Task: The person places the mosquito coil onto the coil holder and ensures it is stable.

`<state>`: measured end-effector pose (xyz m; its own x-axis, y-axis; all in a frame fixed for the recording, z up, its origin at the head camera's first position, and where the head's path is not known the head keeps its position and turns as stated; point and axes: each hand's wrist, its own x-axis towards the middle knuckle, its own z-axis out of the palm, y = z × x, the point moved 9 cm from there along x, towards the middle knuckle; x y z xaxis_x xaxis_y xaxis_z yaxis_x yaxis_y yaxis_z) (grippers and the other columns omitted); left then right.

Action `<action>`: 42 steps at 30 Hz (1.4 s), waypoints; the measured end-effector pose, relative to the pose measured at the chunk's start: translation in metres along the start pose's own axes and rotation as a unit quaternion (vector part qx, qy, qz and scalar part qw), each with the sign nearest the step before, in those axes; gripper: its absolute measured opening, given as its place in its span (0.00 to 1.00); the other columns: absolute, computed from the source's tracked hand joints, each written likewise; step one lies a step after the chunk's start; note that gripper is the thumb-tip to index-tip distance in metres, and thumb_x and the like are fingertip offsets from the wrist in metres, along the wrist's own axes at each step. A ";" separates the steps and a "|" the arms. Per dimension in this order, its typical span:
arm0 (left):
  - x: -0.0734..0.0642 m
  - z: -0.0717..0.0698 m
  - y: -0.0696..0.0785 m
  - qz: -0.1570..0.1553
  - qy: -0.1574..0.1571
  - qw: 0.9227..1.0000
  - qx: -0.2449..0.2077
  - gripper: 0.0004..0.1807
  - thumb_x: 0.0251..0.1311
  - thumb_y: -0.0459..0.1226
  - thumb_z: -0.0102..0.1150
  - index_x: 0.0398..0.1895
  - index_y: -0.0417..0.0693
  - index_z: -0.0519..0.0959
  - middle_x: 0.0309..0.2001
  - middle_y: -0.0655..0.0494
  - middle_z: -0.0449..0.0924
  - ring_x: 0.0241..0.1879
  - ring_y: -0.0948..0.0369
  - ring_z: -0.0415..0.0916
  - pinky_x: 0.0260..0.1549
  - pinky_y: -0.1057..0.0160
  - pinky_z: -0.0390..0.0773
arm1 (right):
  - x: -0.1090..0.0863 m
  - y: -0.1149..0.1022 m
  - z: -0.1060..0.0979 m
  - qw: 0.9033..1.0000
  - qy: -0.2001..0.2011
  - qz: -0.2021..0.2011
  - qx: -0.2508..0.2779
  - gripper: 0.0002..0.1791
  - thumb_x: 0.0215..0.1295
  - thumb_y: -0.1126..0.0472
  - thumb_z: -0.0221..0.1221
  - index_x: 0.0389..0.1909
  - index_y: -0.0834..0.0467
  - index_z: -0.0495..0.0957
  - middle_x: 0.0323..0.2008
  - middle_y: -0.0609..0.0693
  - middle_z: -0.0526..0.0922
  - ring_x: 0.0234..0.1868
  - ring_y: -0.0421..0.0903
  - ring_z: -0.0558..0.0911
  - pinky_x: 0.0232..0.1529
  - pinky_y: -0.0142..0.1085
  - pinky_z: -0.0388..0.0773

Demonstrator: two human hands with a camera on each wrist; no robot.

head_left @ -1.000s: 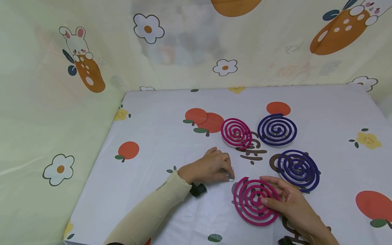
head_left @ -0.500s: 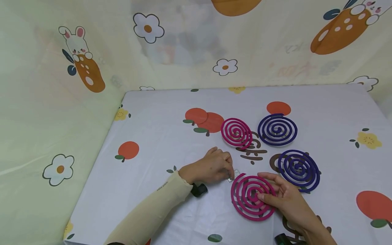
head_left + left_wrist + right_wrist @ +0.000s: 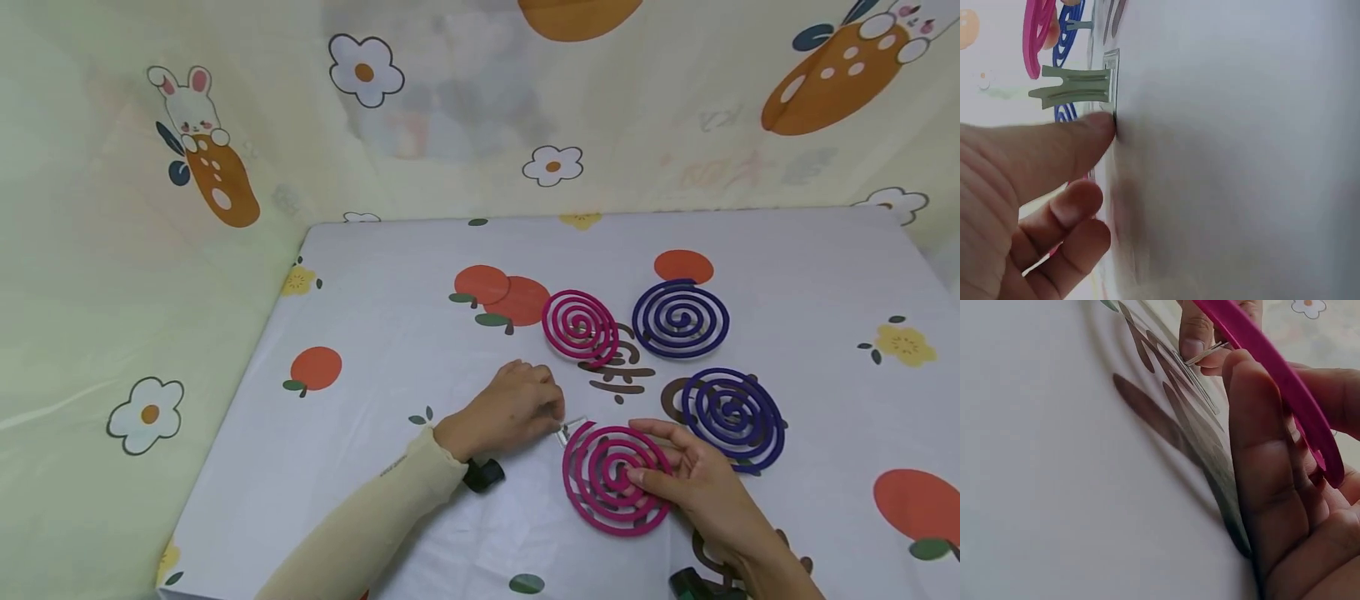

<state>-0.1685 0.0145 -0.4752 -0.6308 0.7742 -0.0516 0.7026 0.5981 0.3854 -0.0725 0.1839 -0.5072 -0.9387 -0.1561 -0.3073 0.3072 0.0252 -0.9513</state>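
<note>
My right hand [image 3: 693, 479] holds a pink mosquito coil [image 3: 619, 477], thumb on its top near the centre. The coil's outer end is beside a small metal coil stand [image 3: 564, 435]. Fingers of my left hand [image 3: 510, 408] pinch the edge of that stand against the table. In the left wrist view, the stand's forked prong [image 3: 1075, 84] rises from its flat base, the thumb pressing at the base. Whether the coil touches the stand, I cannot tell. The right wrist view shows the coil [image 3: 1291, 387] edge-on, above the table.
A second pink coil [image 3: 580, 325] lies behind the hands. To its right is a blue coil [image 3: 681, 318], with another blue coil [image 3: 733, 408] nearer, close to my right hand. A patterned cloth wall [image 3: 465, 183] bounds the table [image 3: 390, 300] at the back and left.
My right hand has brought the pink coil left and slightly away from me, towards the stand. More of the stand shows beside the left fingers, which have drawn back a little.
</note>
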 end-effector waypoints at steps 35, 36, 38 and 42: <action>-0.018 0.000 0.015 0.001 0.022 0.997 0.074 0.13 0.65 0.49 0.71 0.50 0.61 0.89 0.45 0.63 0.83 0.48 0.63 0.76 0.65 0.54 0.71 | 0.008 -0.003 0.005 1.000 -0.018 -0.007 0.023 0.37 0.68 0.69 0.67 0.73 0.69 0.60 0.44 0.63 0.88 0.34 0.47 0.90 0.39 0.39 0.88; -0.022 0.000 0.015 0.006 0.021 0.997 0.075 0.15 0.65 0.50 0.70 0.52 0.61 0.89 0.48 0.61 0.83 0.50 0.62 0.76 0.64 0.55 0.71 | 0.008 -0.003 0.005 1.000 -0.017 -0.007 0.023 0.37 0.68 0.69 0.67 0.73 0.69 0.60 0.44 0.63 0.88 0.34 0.47 0.90 0.39 0.39 0.88; -0.028 0.001 0.016 0.012 0.006 0.997 0.082 0.19 0.66 0.52 0.69 0.57 0.61 0.87 0.55 0.58 0.81 0.57 0.60 0.75 0.65 0.55 0.72 | 0.008 -0.004 0.005 1.000 -0.013 -0.002 0.023 0.37 0.68 0.69 0.67 0.72 0.69 0.61 0.45 0.63 0.88 0.35 0.48 0.90 0.40 0.39 0.88; -0.039 0.008 0.015 0.010 -0.030 0.995 0.092 0.26 0.69 0.56 0.64 0.68 0.65 0.80 0.72 0.52 0.71 0.72 0.52 0.66 0.71 0.45 0.67 | 0.010 -0.004 0.006 1.000 0.002 0.014 0.023 0.37 0.68 0.68 0.67 0.73 0.67 0.61 0.47 0.61 0.88 0.37 0.49 0.90 0.42 0.41 0.88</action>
<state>-0.1302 -0.0052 -0.4752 -0.5988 0.7942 -0.1031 0.7671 0.6057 0.2113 -0.0823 0.1762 -0.5067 -0.9302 -0.1523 -0.3339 0.3401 -0.0157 -0.9403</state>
